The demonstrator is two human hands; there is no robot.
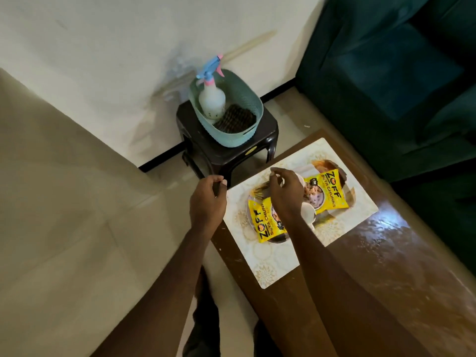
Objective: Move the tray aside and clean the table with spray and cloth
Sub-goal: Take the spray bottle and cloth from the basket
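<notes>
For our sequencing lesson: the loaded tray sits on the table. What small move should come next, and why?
Probably grip the tray by its edges to lift it: the left hand and right hand are at it, it sits on the table, and spray bottle and cloth lie in the basket.

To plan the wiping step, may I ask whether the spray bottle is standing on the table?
No, the spray bottle stands in the teal basket on the dark stool.
</notes>
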